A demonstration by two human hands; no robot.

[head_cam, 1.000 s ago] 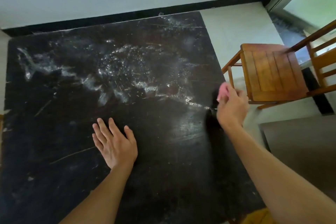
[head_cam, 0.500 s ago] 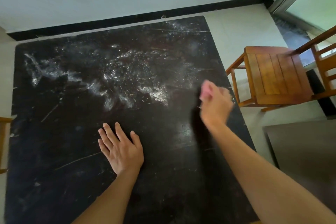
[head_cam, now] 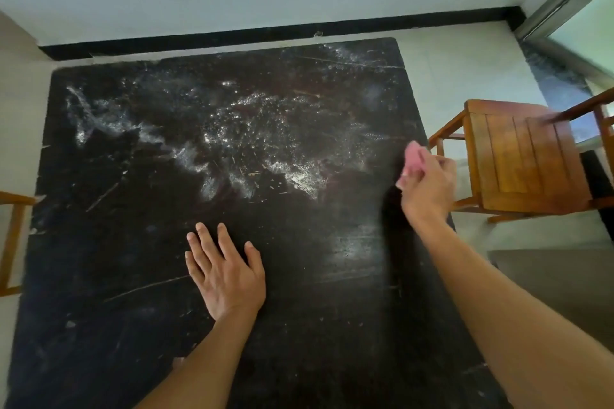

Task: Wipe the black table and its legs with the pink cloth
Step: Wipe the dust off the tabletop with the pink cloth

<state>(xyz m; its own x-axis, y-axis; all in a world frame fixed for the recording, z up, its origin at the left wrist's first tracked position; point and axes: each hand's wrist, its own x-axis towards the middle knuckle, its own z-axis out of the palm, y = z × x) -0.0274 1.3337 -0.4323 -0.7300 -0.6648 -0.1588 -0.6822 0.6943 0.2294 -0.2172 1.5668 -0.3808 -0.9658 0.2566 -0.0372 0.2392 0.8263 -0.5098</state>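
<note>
- Keep the pink cloth [head_cam: 413, 161] bunched firmly in the right hand [head_cam: 428, 186], then press it flat onto the black table [head_cam: 133, 309] before each stroke.
- Work in overlapping passes from the table's right edge toward its centre; judged the surest way to avoid missed strips.
- Note the right fingers [head_cam: 443, 165] clenched round the cloth, leaving only a pink fold exposed above the knuckles.
- Treat contact between cloth and tabletop as unconfirmed; cannot tell from this view.
- Locate the cloth at the table's right edge, roughly midway along it.
- Note the left hand [head_cam: 226, 276] palm down near the table's centre, left fingers [head_cam: 206, 242] straight and slightly spread, grasping nothing; use as a brace.
- Target the white dust [head_cam: 232, 143] across the table's centre and far half.
- Leave the legs, hidden beneath the tabletop, until the top is done.
- Avoid striking the wooden chair [head_cam: 525, 156] just beyond the table's right edge.
</note>
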